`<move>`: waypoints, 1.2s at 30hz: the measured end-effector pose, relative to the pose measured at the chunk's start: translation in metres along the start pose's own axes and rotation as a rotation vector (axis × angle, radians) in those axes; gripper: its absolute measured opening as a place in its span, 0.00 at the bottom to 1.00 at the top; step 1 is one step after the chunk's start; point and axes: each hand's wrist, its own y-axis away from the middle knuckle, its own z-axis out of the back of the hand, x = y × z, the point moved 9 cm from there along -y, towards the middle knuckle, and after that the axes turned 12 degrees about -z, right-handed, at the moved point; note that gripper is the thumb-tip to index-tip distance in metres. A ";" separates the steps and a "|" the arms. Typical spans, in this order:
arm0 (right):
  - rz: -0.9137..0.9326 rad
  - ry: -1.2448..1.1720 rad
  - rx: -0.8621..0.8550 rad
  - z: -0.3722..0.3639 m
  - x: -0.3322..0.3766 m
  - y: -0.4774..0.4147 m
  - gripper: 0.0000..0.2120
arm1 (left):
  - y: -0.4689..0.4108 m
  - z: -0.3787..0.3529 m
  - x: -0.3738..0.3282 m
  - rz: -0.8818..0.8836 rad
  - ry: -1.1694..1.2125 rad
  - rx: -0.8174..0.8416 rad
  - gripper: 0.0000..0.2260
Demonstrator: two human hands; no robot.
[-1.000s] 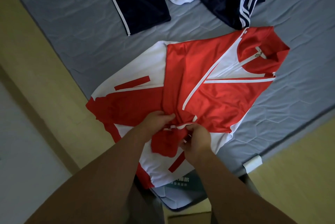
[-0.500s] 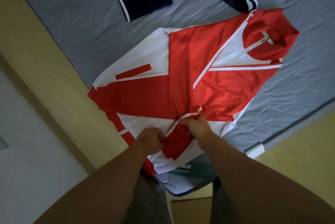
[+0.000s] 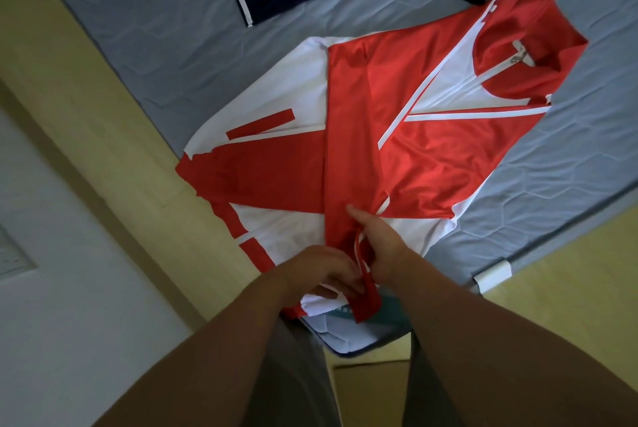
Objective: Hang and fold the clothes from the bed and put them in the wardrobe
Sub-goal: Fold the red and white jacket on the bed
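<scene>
My left grip [image 3: 321,271] pinches the cuff [image 3: 366,305] of the shiny red-and-white zip jacket [image 3: 431,157] | right grip [image 3: 383,247] on sleeve [image 3: 341,150], can't tell if clenched

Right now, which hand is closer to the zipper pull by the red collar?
The right hand. It sits on the jacket below the zipper pull; the left hand is farther back, at the near hem.
</scene>
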 end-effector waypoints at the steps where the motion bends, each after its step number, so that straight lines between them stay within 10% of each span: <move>1: -0.016 0.060 0.036 -0.007 -0.004 0.000 0.12 | 0.002 0.014 0.004 0.028 0.046 -0.125 0.04; 5: -0.008 0.073 0.080 -0.019 -0.013 0.003 0.21 | 0.023 0.083 0.004 -0.071 -0.290 -0.736 0.14; 10: 0.025 0.094 0.029 -0.015 -0.019 -0.005 0.22 | 0.012 0.087 0.023 -0.055 -0.317 -0.602 0.10; 18: 0.236 0.918 -0.577 0.033 0.018 -0.001 0.09 | 0.020 0.095 0.026 0.023 -0.691 -0.724 0.19; 24: 0.625 0.667 -0.777 0.033 0.122 0.056 0.06 | 0.014 0.111 -0.084 -0.168 -0.745 -1.075 0.20; 31: 0.826 0.381 -0.870 0.038 0.278 0.099 0.18 | -0.067 0.145 -0.238 -0.493 -0.685 -1.002 0.20; 36: 0.790 0.476 -0.900 0.039 0.357 0.099 0.20 | -0.126 0.142 -0.284 -0.502 -1.190 -0.639 0.31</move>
